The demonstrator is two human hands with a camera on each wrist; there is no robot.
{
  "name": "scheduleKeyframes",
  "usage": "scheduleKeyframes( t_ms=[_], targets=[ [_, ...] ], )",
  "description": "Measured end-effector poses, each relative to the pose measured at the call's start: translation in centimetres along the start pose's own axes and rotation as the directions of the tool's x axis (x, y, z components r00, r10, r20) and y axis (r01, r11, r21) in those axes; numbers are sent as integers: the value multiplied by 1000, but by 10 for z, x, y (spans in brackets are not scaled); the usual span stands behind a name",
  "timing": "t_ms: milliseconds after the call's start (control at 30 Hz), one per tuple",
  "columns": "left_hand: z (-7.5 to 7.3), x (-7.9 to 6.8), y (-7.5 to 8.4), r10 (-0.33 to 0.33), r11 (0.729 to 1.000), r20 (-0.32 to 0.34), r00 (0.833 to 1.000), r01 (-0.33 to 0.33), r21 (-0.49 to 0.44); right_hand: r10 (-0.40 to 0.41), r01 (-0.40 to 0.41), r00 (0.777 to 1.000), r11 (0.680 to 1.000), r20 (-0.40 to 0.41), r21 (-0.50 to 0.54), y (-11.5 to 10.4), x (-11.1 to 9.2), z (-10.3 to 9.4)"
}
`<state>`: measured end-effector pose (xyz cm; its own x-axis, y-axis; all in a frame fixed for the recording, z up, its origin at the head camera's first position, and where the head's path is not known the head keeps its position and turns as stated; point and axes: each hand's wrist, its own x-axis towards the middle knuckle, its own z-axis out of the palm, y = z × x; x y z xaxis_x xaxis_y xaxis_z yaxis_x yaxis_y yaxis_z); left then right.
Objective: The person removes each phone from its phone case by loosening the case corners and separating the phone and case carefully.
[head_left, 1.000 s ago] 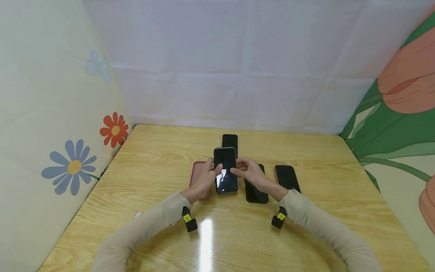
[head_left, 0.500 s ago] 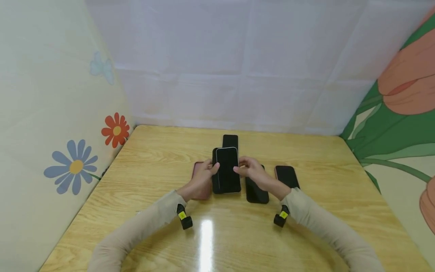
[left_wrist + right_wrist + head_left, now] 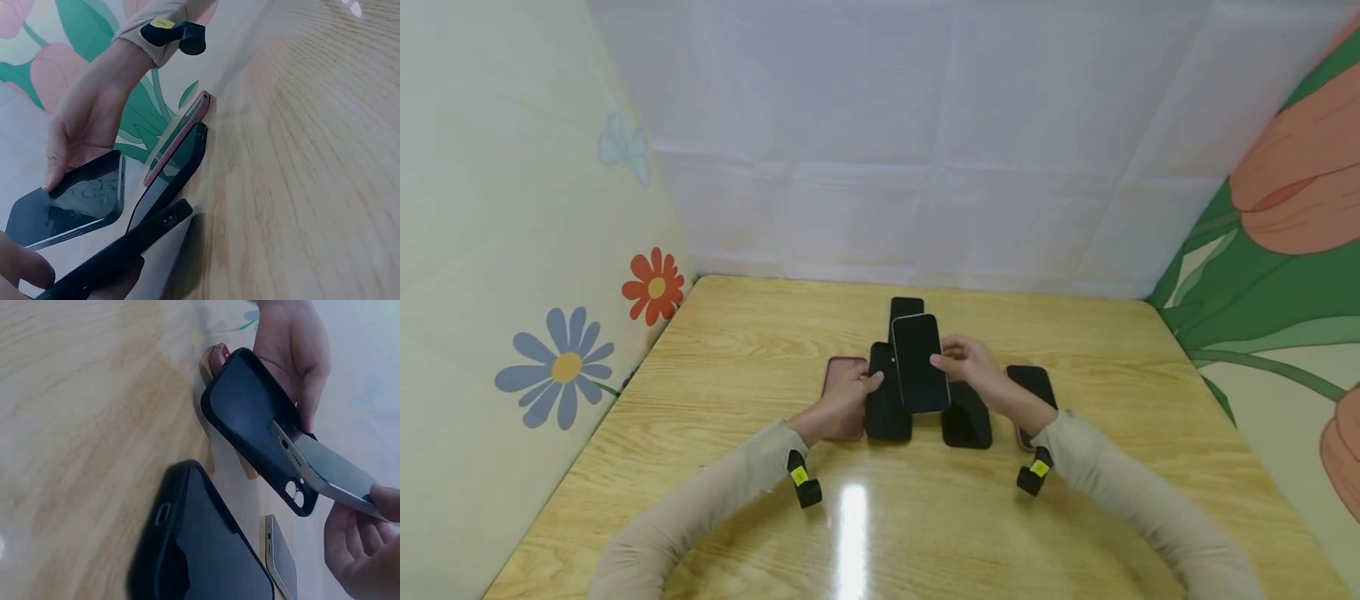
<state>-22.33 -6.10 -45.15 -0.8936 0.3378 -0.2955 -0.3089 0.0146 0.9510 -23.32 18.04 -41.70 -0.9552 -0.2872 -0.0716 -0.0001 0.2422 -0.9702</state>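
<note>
My left hand (image 3: 842, 404) grips a black phone case (image 3: 887, 412) by its left edge, low over the table. The right wrist view shows the hollow inside of that case (image 3: 244, 403) and its camera cutout. Between thumb and fingers, my right hand (image 3: 973, 367) holds a silver-edged phone (image 3: 921, 367) by its right side. This phone is tilted and stands above the case, overlapping its upper right part in the head view. Its lower end (image 3: 303, 459) shows a charging port, close over the case's inside in the right wrist view.
A pink phone-shaped item (image 3: 842, 367) lies partly under my left hand. Behind is a dark phone (image 3: 907, 307). To the right lie a black-cased phone (image 3: 967, 425) and a pink-edged phone (image 3: 1032, 383), on the wooden table (image 3: 760, 333). Cloth walls surround it.
The phone has come out of the black case and moved right and up in my right hand. My left hand has kept the case, which has dropped slightly lower.
</note>
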Motion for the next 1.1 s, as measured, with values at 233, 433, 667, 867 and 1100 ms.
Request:
scheduleKeyframes(
  t_ms=[233,433,667,867,1100],
  targets=[
    [5,2,-4,-34,999,26,999,34,-1,22,-21,995,1000,-96,13,-3,8,-12],
    [9,1,-6,-53,997,49,997,50,59,39,-36,986,999,-163,22,-1,18,-25],
    [9,-4,-4,-60,991,113,992,45,127,113,-101,970,993,-216,65,8,32,-45],
    [8,-5,1,-46,997,159,986,36,68,244,-223,936,969,-254,110,17,49,-61],
    [5,-9,5,-67,989,183,981,41,142,352,-305,894,931,-277,199,27,63,-73]
  ],
)
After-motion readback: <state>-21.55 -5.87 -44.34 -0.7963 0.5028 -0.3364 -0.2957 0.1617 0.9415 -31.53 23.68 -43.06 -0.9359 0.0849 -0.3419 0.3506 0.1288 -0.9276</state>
